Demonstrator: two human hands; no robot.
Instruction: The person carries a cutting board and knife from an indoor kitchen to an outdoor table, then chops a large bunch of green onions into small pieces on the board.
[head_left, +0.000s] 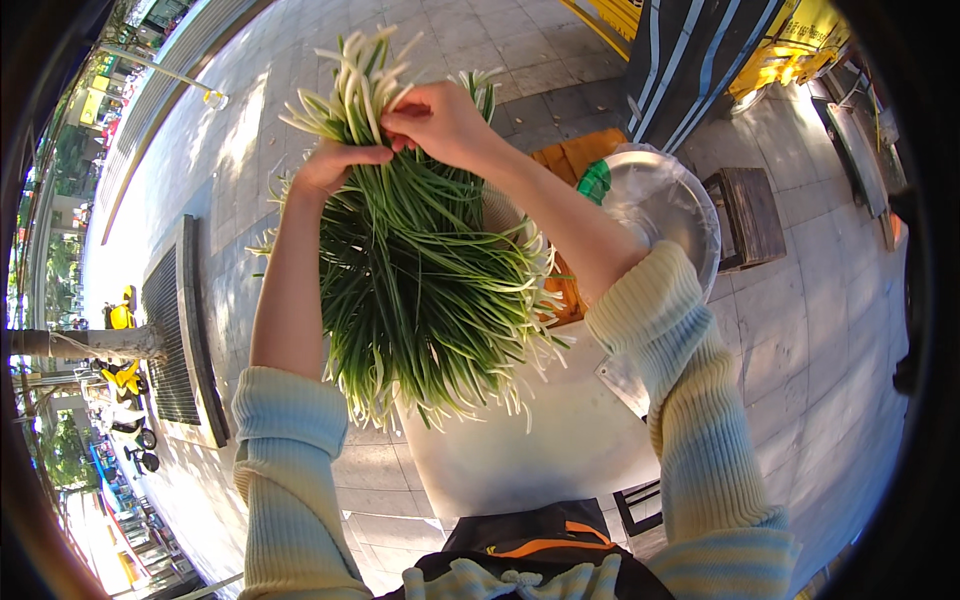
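Note:
A bunch of long green chives (365, 82) with white stem ends is held upright in my left hand (326, 166), which wraps around it from the left. Against the bunch's right side, my right hand (446, 124) has its thumb and fingers pinched at the white stems. Its fingertips are partly hidden, so exactly how many stems they grip is unclear. Below both hands spreads a large heap of chives (420, 292), its white ends fanned to the right and towards me. Beneath the heap, nearer my body, shows a pale tabletop (517, 442).
Right of the heap, a plastic-lined metal basin (686, 206) stands beside an orange-brown wooden surface (576, 144) and a green item (595, 180). Farther right is a dark wooden stool (750, 217). A tree trunk (90, 343) and a floor grate (169, 337) lie left.

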